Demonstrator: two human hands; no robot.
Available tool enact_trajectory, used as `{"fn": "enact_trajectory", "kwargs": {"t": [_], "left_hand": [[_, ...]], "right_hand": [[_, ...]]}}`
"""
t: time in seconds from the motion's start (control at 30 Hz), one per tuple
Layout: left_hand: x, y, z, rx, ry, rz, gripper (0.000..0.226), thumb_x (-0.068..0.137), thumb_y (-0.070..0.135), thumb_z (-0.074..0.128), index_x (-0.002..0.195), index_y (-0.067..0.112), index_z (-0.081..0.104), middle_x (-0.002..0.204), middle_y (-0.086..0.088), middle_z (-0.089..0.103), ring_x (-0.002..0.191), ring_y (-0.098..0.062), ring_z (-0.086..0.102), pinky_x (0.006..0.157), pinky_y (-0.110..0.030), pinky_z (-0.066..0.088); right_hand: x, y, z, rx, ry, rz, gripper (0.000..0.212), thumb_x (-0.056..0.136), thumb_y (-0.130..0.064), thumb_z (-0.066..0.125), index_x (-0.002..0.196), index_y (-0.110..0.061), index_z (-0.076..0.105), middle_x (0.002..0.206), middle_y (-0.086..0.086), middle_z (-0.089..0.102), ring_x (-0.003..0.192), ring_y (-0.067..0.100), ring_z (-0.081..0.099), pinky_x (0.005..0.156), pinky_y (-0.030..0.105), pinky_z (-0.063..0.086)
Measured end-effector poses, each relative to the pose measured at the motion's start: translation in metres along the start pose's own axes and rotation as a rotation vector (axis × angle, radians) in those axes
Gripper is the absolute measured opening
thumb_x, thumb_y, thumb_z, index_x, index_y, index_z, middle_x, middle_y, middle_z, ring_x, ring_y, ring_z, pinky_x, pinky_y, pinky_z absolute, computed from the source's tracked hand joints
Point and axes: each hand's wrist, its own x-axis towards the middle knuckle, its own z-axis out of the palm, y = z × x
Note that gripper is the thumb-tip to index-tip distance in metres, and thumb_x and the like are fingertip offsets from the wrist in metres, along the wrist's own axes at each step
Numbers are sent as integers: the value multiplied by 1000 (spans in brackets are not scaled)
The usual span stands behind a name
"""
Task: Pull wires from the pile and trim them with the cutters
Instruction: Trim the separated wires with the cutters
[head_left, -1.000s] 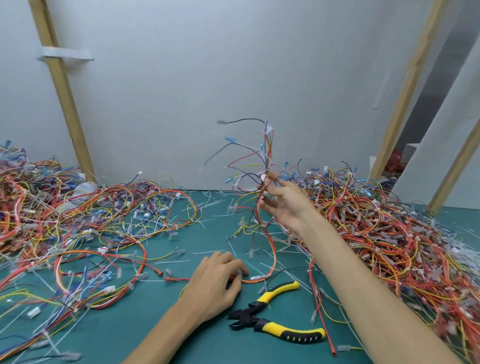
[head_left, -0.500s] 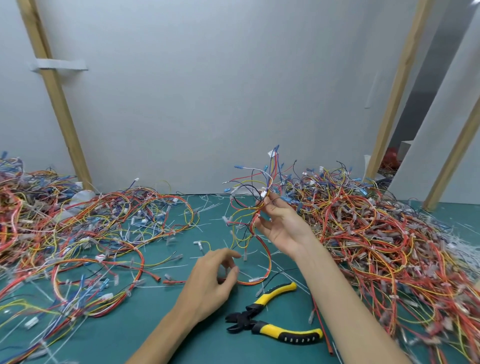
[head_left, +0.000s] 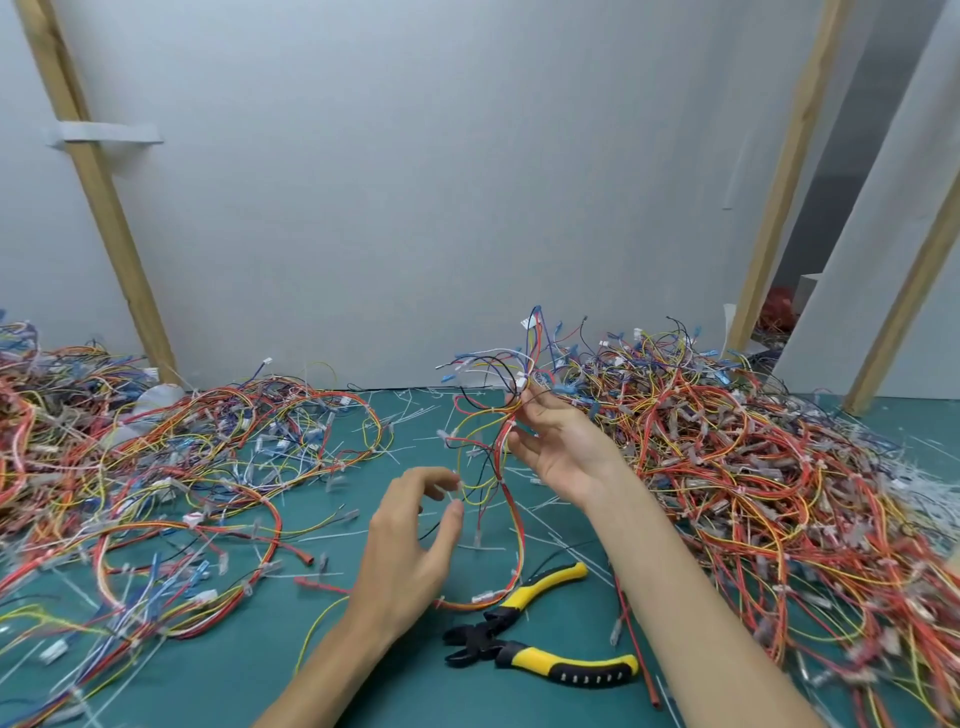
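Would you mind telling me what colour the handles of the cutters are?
Yellow with black ends, on the cutters; best seen in the head view.

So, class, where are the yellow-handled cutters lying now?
Head view, lower centre: the yellow-handled cutters lie on the green mat, between the left hand and the right forearm.

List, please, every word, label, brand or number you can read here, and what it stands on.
None can be read.
The cutters show only pale marks on one handle, no brand.
The tape strip on the wooden post looks blank.
Tags on the wires are too small and blurred.
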Motion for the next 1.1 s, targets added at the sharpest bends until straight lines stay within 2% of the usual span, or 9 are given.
{"fn": "enact_trajectory", "kwargs": {"t": [0.17, 0.3, 0.43, 0.57, 0.7, 0.83, 0.97, 1.07, 1.1], "left_hand": [[3, 10, 5, 26, -183, 51, 40, 96, 30, 57, 135, 29, 50, 129, 21, 54, 125, 3, 46, 105, -16, 32], [11, 23, 14, -101, -254, -52, 29, 97, 36, 55, 126, 31, 55, 118, 21, 64, 114, 8, 54, 101, -21, 40], [33, 39, 10, -392, -367, -279, 15, 98, 30, 55, 111, 25, 56, 98, 8, 75, 97, -11, 67, 92, -32, 51], [62, 51, -8, -733, -754, -489, 41, 93, 31, 56, 130, 14, 49, 114, -9, 71, 108, -25, 67, 86, -31, 56], [86, 61, -26, -923, -1003, -453, 48, 98, 30, 51, 138, 4, 44, 132, -20, 59, 121, -38, 58, 97, -51, 51], [105, 70, -29, -992, -1088, -409, 52, 104, 35, 38, 141, 0, 41, 140, -25, 50, 128, -42, 50, 92, -57, 51], [118, 75, -29, -978, -1099, -376, 46, 100, 29, 45, 135, -1, 50, 135, -25, 55, 122, -39, 56, 82, -49, 56], [123, 70, -30, -938, -1073, -368, 42, 98, 24, 47, 130, -3, 53, 131, -25, 58, 120, -38, 58, 80, -47, 57], [123, 67, -30, -924, -1064, -373, 44, 99, 24, 46, 132, -4, 51, 132, -25, 57, 120, -38, 58, 80, -46, 57]], "right_hand": [[2, 2, 2, -7, -6, 3, 19, 97, 1, 48, 90, -10, 61, 75, 1, 75, 56, 9, 67, 49, 21, 54], [3, 5, 9, 10, 2, 6, 21, 98, 2, 45, 89, -8, 60, 72, 1, 74, 56, 12, 69, 49, 20, 55], [4, -1, 12, -5, -27, -15, 20, 99, 0, 45, 89, -9, 60, 75, 2, 75, 59, 12, 69, 51, 19, 54], [8, -16, 6, -67, -30, -75, 18, 100, -4, 44, 95, -17, 56, 78, -2, 74, 61, 11, 69, 53, 19, 53], [10, -24, -3, -35, -16, -76, 19, 101, -6, 44, 95, -18, 57, 79, -2, 74, 59, 11, 67, 61, 27, 52], [12, -25, -6, -28, -2, -20, 23, 102, -9, 41, 95, -11, 63, 80, 4, 69, 74, 19, 64, 73, 34, 50], [14, -30, -6, -60, 22, 40, 30, 103, -16, 39, 96, -15, 68, 91, 9, 65, 85, 26, 59, 76, 38, 45], [14, -31, -9, -64, 5, 68, 29, 102, -23, 41, 104, -18, 69, 95, 5, 68, 100, 28, 60, 94, 51, 44], [14, -30, -8, -54, 5, 56, 28, 102, -22, 40, 112, -17, 66, 100, 6, 67, 103, 28, 58, 94, 49, 44]]}}
